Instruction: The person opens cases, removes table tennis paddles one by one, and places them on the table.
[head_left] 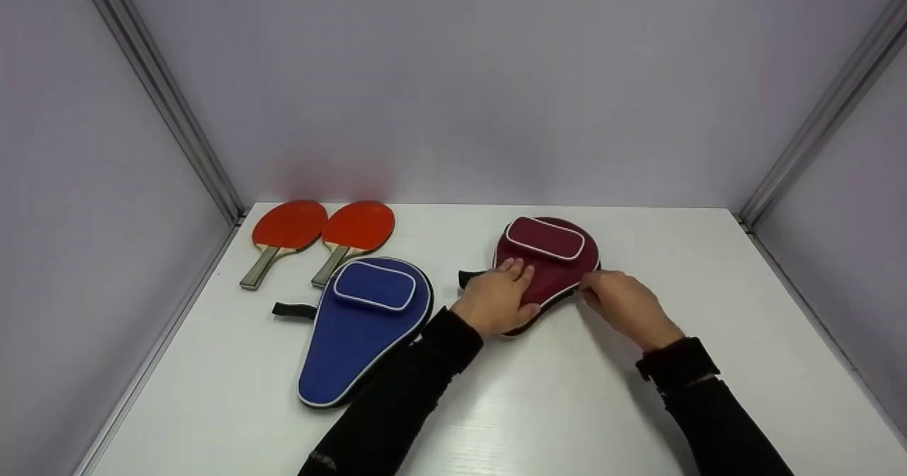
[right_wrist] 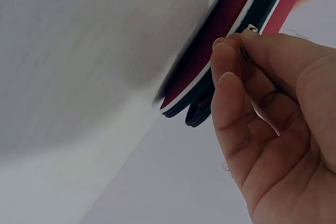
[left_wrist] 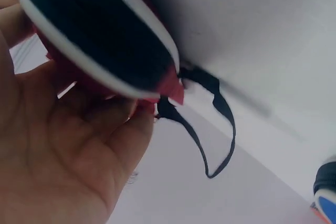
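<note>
A maroon table tennis paddle case with white piping and a small front pocket lies on the white table. My left hand rests on its front, the fingers stretched over the fabric. At the case's right edge, my right hand pinches the metal zipper pull between thumb and forefinger. Below that hand in the right wrist view, the zipper edges gape apart. A black strap loop hangs from the case's end in the left wrist view.
Left of my left forearm lies a blue paddle case with a black strap. Behind it are two red paddles, one at the far left and one beside it. Pale walls enclose the table at the back and sides.
</note>
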The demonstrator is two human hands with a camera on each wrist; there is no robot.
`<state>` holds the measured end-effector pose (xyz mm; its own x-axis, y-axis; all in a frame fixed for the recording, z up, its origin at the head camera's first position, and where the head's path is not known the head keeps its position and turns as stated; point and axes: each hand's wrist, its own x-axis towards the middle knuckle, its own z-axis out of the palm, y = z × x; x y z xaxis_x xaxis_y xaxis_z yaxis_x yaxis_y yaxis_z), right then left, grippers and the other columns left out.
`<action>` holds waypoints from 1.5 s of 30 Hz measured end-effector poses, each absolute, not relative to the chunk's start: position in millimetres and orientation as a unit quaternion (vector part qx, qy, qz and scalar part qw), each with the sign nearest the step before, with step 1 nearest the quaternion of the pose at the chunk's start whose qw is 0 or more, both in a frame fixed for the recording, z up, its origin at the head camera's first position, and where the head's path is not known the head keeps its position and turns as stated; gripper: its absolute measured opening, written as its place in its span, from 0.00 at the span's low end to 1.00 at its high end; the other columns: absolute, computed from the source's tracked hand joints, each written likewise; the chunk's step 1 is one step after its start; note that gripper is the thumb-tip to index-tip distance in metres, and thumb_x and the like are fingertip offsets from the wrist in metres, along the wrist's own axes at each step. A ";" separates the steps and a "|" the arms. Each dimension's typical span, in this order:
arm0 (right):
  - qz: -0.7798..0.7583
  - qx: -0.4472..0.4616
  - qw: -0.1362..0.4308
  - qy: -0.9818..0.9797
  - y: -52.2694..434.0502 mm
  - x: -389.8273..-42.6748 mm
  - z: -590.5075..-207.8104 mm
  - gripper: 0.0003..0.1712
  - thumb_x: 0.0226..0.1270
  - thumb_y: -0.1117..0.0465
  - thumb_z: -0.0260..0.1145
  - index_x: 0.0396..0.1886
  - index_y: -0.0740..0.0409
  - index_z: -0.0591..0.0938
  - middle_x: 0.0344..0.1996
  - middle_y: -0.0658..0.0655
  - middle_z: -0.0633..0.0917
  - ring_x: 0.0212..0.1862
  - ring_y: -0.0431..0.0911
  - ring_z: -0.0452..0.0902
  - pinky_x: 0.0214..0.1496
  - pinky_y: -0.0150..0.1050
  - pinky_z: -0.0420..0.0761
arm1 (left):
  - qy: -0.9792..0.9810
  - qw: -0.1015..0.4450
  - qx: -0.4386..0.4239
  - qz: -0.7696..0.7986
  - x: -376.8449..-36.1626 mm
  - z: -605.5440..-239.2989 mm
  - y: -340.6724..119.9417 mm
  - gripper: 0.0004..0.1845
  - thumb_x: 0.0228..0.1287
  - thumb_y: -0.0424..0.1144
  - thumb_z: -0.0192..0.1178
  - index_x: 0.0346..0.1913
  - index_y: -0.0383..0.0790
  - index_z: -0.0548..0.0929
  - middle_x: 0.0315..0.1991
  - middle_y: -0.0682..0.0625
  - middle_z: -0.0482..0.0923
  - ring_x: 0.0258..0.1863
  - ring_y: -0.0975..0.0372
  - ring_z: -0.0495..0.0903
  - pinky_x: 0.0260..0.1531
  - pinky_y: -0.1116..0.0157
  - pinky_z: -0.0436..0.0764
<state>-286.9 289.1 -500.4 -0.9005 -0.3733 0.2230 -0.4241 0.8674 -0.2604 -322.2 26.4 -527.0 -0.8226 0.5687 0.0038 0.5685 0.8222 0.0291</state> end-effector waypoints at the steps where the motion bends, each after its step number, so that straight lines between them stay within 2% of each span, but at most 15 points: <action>1: 0.154 0.205 0.086 -0.963 290.0 -287.3 -500.5 0.06 0.78 0.72 0.76 0.39 0.59 0.93 0.33 0.55 0.93 0.36 0.48 0.88 0.38 0.51 0.90 | 0.953 0.009 0.302 0.008 -312.7 -514.6 25.2 0.43 0.92 0.66 0.54 0.94 0.43 0.68 0.94 0.42 0.67 0.96 0.52 0.65 0.94 0.56 0.71; 4: 0.154 0.198 0.092 -0.964 292.6 -288.3 -500.8 0.04 0.79 0.71 0.77 0.42 0.60 0.94 0.37 0.58 0.95 0.39 0.53 0.93 0.40 0.54 0.93 | 0.947 0.027 0.318 -0.015 -289.3 -484.6 20.8 0.41 0.93 0.65 0.52 0.94 0.43 0.68 0.94 0.44 0.67 0.96 0.54 0.63 0.95 0.58 0.68; 6: 0.153 0.194 0.093 -0.965 293.9 -288.9 -500.9 0.03 0.80 0.69 0.77 0.43 0.59 0.95 0.40 0.59 0.97 0.42 0.56 0.95 0.42 0.56 0.95 | 0.943 0.041 0.329 -0.009 -281.4 -477.1 18.1 0.41 0.93 0.65 0.51 0.94 0.44 0.68 0.94 0.46 0.66 0.97 0.56 0.62 0.96 0.60 0.66; 12: 0.150 0.190 0.090 -0.966 295.1 -290.8 -501.1 0.05 0.82 0.68 0.76 0.45 0.58 0.96 0.41 0.59 0.98 0.44 0.57 0.96 0.43 0.57 0.95 | 0.921 0.076 0.383 0.006 -268.8 -471.5 12.9 0.41 0.93 0.65 0.52 0.94 0.45 0.67 0.96 0.49 0.63 0.97 0.57 0.60 0.97 0.63 0.60; 16: 0.150 0.189 0.087 -0.967 294.9 -292.2 -501.9 0.06 0.82 0.70 0.74 0.44 0.58 0.96 0.41 0.58 0.97 0.43 0.56 0.95 0.43 0.57 0.95 | 0.906 0.088 0.414 0.017 -263.2 -473.0 11.9 0.45 0.90 0.68 0.58 0.95 0.46 0.67 0.96 0.50 0.63 0.97 0.58 0.59 0.97 0.63 0.60; 21: 0.150 0.188 0.073 -0.968 295.4 -292.9 -503.4 0.07 0.82 0.69 0.73 0.45 0.57 0.96 0.43 0.59 0.98 0.45 0.56 0.96 0.44 0.56 0.96 | 0.899 0.079 0.431 0.007 -259.6 -475.5 11.4 0.51 0.84 0.70 0.66 0.95 0.46 0.65 0.96 0.49 0.62 0.98 0.58 0.59 0.97 0.63 0.61; 27: 0.139 0.198 0.062 -0.968 294.9 -292.3 -502.4 0.06 0.82 0.69 0.74 0.46 0.59 0.96 0.44 0.59 0.98 0.46 0.58 0.97 0.45 0.57 0.96 | 0.897 0.047 0.438 -0.018 -258.4 -479.7 10.4 0.52 0.80 0.64 0.74 0.95 0.44 0.66 0.95 0.48 0.64 0.96 0.58 0.62 0.96 0.65 0.62; 34: 0.143 0.197 0.058 -0.968 292.2 -291.8 -502.3 0.05 0.83 0.67 0.75 0.45 0.58 0.96 0.43 0.59 0.98 0.46 0.58 0.97 0.44 0.58 0.96 | 0.907 0.029 0.420 -0.008 -261.0 -486.6 11.7 0.51 0.79 0.60 0.77 0.94 0.44 0.67 0.95 0.49 0.65 0.96 0.59 0.63 0.95 0.66 0.62; 45: 0.136 0.216 0.060 -0.965 287.7 -289.9 -503.2 0.05 0.83 0.68 0.75 0.46 0.58 0.96 0.42 0.57 0.98 0.46 0.56 0.98 0.47 0.57 0.97 | 0.922 0.041 0.384 0.026 -274.3 -490.9 16.1 0.51 0.78 0.57 0.78 0.94 0.44 0.67 0.95 0.49 0.64 0.97 0.57 0.61 0.96 0.64 0.62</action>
<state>-289.9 287.7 -503.2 -0.8996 -0.4005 0.1739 -0.4329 0.8700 -0.2361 -274.3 16.1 -490.9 -0.7013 0.7108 -0.0547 0.7065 0.7032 0.0797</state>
